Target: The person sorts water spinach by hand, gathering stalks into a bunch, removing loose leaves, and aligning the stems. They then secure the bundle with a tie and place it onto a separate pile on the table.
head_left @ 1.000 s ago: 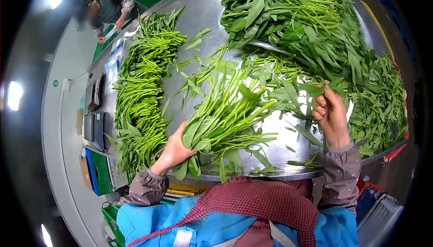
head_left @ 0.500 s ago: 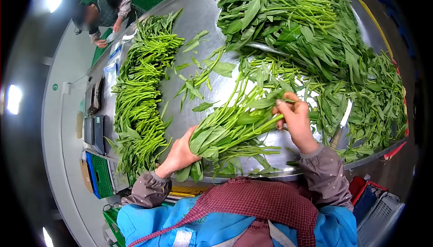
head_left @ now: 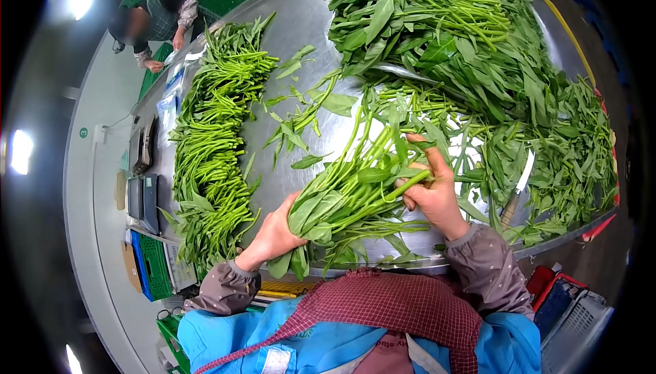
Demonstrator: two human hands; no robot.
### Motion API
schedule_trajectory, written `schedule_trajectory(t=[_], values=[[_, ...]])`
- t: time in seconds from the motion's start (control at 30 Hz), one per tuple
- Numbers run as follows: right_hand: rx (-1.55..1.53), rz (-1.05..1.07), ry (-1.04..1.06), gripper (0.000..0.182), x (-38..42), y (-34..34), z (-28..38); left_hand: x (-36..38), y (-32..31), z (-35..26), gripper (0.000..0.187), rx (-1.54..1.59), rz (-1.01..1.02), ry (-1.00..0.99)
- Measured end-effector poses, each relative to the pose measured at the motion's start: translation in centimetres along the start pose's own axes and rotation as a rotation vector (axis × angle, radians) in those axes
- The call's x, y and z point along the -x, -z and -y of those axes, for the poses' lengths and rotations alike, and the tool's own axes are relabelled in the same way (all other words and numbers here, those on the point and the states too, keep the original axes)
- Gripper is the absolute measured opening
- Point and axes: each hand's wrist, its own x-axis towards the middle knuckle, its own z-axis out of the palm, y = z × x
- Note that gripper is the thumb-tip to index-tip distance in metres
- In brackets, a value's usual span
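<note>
A loose bunch of water spinach (head_left: 348,200) lies across the near part of the metal table, leafy end toward the left. My left hand (head_left: 275,234) is wrapped round that leafy end. At the stem end, my right hand (head_left: 437,193) pinches a few stems between thumb and fingers, its index finger raised. Right of this hand, a knife (head_left: 521,183) with a pale blade and wooden handle rests among scattered leaves. Loose leaves and stems (head_left: 294,135) lie beyond the bunch.
A large heap of water spinach (head_left: 437,25) covers the far right. A long row of bunches (head_left: 215,148) lines the left. Trimmed leaves (head_left: 574,162) are piled at right. Dark devices (head_left: 142,200) sit on the left edge. A co-worker (head_left: 160,22) handles something thin at far left.
My right hand has moved slightly left and down along the stem ends, and its index finger has lifted. My left hand keeps its hold on the bunch.
</note>
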Motion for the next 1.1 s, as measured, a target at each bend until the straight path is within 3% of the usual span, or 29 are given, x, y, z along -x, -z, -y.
schedule_trajectory(t=[0.13, 0.2, 0.27, 0.33, 0.37, 0.43, 0.5, 0.53, 0.6, 0.77, 0.8, 0.83, 0.87, 0.93, 1.0, 1.07, 1.1], values=[[-0.001, -0.093, 0.130, 0.055, -0.8, -1.6, -1.7, -0.1, -0.1, 0.2, 0.075, 0.018, 0.007, -0.039], [0.331, -0.236, 0.233, 0.055, -1.2, -1.6, -2.3, 0.0, -0.2, -0.4, 0.075, 0.022, 0.034, -0.006], [0.490, -0.179, 0.244, 0.054, -1.5, -0.9, -2.1, -0.1, -0.5, -0.1, 0.076, 0.027, 0.043, -0.013], [0.660, 0.005, 0.276, 0.038, -1.9, 0.0, -2.1, -0.2, -0.7, 0.4, 0.077, 0.030, 0.055, -0.020], [0.147, -0.124, -0.231, 0.019, -1.6, -1.0, 0.3, -0.3, -0.7, 0.9, 0.078, 0.077, 0.071, -0.036], [-0.449, -0.262, -0.030, 0.014, -1.9, 3.9, 0.1, -0.6, -0.8, 1.7, 0.078, 0.273, 0.108, -0.039], [-0.707, -0.427, 0.161, 0.018, -1.8, 7.9, 3.5, -0.4, -0.4, 1.7, 0.077, 0.506, 0.155, 0.046], [-0.630, -0.463, 0.221, 0.021, -1.3, 8.7, 4.6, -0.4, -0.3, 1.9, 0.077, 0.503, 0.155, 0.043], [-0.258, -0.563, 0.137, 0.028, -0.2, 8.1, 5.5, -0.4, -0.3, 2.4, 0.078, 0.580, 0.154, 0.106], [0.289, -0.129, -0.155, 0.035, -0.8, 5.2, 2.6, -0.6, 0.0, 2.0, 0.080, 0.590, 0.151, 0.134], [0.504, -0.105, 0.078, 0.040, -1.7, 4.4, 0.2, -0.6, 0.0, 1.9, 0.080, 0.584, 0.150, 0.136], [0.866, 0.000, 0.008, 0.034, -1.9, 3.4, 1.2, -0.5, 0.0, 1.7, 0.082, 0.564, 0.164, 0.124], [0.942, 0.025, -0.066, 0.031, -2.3, 2.0, 0.6, -0.4, 0.0, 1.6, 0.084, 0.543, 0.180, 0.112], [0.769, 0.136, -0.072, 0.022, -2.7, 1.6, -0.5, -0.3, -0.1, 1.2, 0.077, 0.566, 0.170, 0.133], [0.431, -0.172, 0.392, 0.015, -4.0, 5.3, -3.0, -0.2, -0.2, 1.8, 0.075, 0.647, 0.168, 0.100], [0.132, -0.723, -0.003, 0.015, -3.3, 5.7, 3.7, 0.1, 0.1, 2.7, 0.074, 0.579, 0.156, 0.087], [0.135, -0.722, -0.005, 0.015, -3.1, 5.6, 4.2, 0.1, 0.2, 2.9, 0.074, 0.568, 0.155, 0.100]])
